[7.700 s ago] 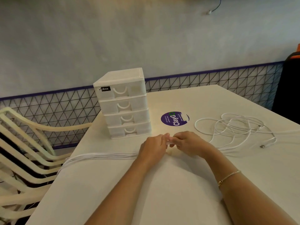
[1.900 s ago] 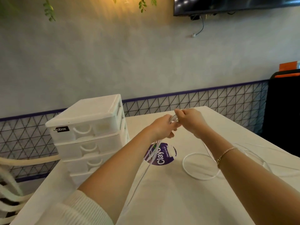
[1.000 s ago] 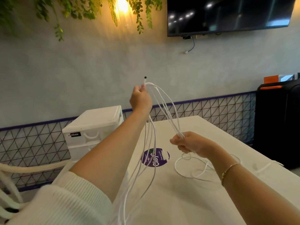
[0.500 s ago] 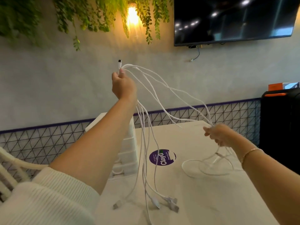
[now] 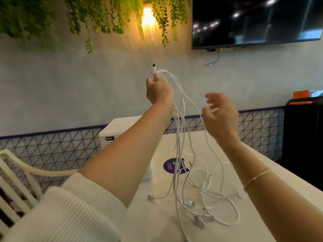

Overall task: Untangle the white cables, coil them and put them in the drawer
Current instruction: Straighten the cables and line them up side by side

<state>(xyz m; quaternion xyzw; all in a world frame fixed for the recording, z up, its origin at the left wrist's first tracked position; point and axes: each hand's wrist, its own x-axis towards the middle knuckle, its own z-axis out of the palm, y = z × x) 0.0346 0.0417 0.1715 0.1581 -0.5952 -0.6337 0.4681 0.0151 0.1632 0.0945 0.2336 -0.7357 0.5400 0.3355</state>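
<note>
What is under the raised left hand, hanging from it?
White cables hang from the left hand to the table, their plugs lying loose there. A purple sticker shows behind them. The left forearm covers most of the drawer box.

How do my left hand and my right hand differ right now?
The left hand is closed around the white cables near their top; the right hand is open with fingers spread, gripping nothing. The left is raised higher than the right. Both are lifted above the table.
</note>
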